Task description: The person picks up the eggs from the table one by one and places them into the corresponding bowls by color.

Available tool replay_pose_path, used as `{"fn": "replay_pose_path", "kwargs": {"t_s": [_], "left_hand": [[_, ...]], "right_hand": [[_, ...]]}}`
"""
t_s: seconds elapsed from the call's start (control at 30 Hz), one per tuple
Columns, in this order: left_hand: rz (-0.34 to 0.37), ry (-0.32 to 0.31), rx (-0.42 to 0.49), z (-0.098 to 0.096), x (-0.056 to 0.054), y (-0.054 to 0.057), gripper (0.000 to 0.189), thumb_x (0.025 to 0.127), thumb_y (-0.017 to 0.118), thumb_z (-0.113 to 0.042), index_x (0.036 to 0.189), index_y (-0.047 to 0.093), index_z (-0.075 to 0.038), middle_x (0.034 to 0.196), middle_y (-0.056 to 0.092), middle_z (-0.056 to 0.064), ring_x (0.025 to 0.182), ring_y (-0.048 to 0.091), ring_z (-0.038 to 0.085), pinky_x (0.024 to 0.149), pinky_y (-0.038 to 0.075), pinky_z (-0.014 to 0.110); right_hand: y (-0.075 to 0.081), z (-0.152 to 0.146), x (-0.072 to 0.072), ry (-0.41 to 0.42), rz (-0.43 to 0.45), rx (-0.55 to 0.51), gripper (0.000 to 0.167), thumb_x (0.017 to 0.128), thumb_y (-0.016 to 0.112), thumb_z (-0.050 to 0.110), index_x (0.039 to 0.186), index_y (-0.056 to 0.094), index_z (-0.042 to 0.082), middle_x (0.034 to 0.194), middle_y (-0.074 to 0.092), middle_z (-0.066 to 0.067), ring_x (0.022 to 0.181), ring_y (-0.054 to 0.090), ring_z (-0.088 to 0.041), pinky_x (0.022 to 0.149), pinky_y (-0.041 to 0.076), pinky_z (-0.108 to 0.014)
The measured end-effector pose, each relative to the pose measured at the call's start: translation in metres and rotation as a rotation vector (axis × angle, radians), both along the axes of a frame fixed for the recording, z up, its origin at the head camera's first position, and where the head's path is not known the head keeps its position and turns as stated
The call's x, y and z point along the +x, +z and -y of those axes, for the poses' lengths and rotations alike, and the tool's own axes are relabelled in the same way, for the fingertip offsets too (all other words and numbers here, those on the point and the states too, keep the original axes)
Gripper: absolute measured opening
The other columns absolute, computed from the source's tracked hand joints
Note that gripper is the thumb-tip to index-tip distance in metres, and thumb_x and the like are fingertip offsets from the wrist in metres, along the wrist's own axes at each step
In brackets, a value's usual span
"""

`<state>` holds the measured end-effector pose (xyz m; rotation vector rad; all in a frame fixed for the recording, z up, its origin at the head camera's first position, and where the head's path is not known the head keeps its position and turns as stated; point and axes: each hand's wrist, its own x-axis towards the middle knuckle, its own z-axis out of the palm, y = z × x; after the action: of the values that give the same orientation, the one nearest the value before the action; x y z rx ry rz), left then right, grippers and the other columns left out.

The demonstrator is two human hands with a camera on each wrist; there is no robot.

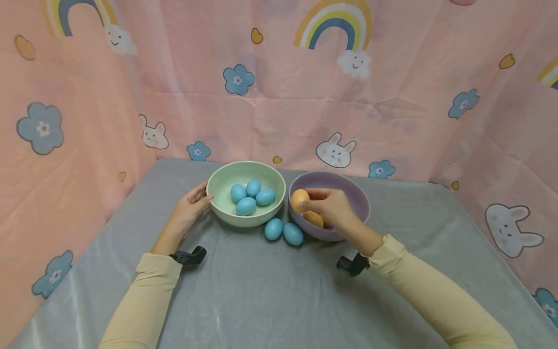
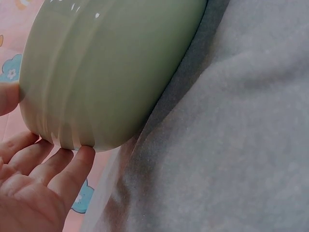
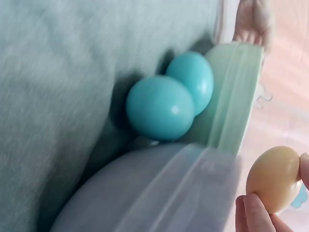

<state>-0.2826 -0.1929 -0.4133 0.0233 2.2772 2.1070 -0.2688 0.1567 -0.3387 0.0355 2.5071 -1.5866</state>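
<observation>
A light green bowl holds several blue eggs. My left hand holds its left side, thumb at the rim and fingertips against the outer wall. To its right stands a purple bowl with an orange egg inside, partly covered by my right hand. That hand pinches another orange egg between thumb and fingertips, above the purple bowl's left rim; the right wrist view shows this pinched egg over the rim.
Two blue eggs lie side by side on the grey cloth, in front of the gap between the bowls. A pink patterned curtain hangs behind and along both sides of the table.
</observation>
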Motion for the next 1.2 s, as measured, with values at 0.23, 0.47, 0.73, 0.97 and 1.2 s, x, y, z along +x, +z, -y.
{"fn": "replay_pose_path", "kwargs": {"t_s": [0.23, 0.47, 0.73, 0.97, 1.2], "left_hand": [[0.003, 0.005, 0.005, 0.0, 0.0, -0.001, 0.064, 0.102, 0.055, -0.016, 0.159, 0.025, -0.011, 0.165, 0.024, 0.009, 0.152, 0.028, 0.023, 0.115, 0.042, 0.03], [0.003, 0.0, -0.001, 0.001, 0.0, -0.001, 0.063, 0.103, 0.054, -0.016, 0.159, 0.025, -0.012, 0.165, 0.024, 0.008, 0.152, 0.027, 0.022, 0.116, 0.041, 0.032], [0.001, 0.001, -0.011, 0.0, 0.001, 0.001, 0.064, 0.103, 0.054, -0.018, 0.159, 0.025, -0.012, 0.165, 0.024, 0.007, 0.152, 0.027, 0.022, 0.116, 0.042, 0.031], [-0.007, 0.0, -0.006, 0.0, 0.0, -0.001, 0.063, 0.103, 0.054, -0.015, 0.159, 0.024, -0.011, 0.165, 0.024, 0.009, 0.152, 0.028, 0.024, 0.113, 0.044, 0.027], [-0.014, 0.0, 0.005, 0.001, -0.001, -0.001, 0.063, 0.103, 0.054, -0.014, 0.158, 0.025, -0.009, 0.165, 0.025, 0.01, 0.151, 0.029, 0.024, 0.11, 0.046, 0.023]], "right_hand": [[-0.006, -0.006, -0.011, -0.004, 0.029, 0.031, 0.054, 0.086, 0.078, 0.027, 0.135, 0.063, 0.008, 0.137, 0.064, -0.011, 0.119, 0.059, -0.022, 0.103, 0.054, -0.033], [-0.012, -0.008, -0.018, -0.015, 0.038, 0.066, 0.052, 0.086, 0.078, 0.027, 0.133, 0.064, 0.009, 0.135, 0.065, -0.01, 0.12, 0.058, -0.023, 0.105, 0.053, -0.035], [-0.019, -0.006, -0.023, -0.031, 0.048, 0.066, 0.052, 0.085, 0.078, 0.027, 0.132, 0.065, 0.008, 0.135, 0.065, -0.011, 0.115, 0.059, -0.024, 0.097, 0.056, -0.031], [-0.022, -0.004, -0.025, -0.026, 0.066, 0.112, 0.055, 0.084, 0.078, 0.032, 0.134, 0.064, 0.013, 0.135, 0.065, -0.007, 0.116, 0.06, -0.023, 0.103, 0.05, -0.035], [-0.029, -0.001, -0.028, -0.035, -0.003, 0.139, 0.054, 0.084, 0.079, 0.027, 0.131, 0.065, 0.006, 0.132, 0.067, -0.013, 0.118, 0.061, -0.025, 0.103, 0.052, -0.036]]}}
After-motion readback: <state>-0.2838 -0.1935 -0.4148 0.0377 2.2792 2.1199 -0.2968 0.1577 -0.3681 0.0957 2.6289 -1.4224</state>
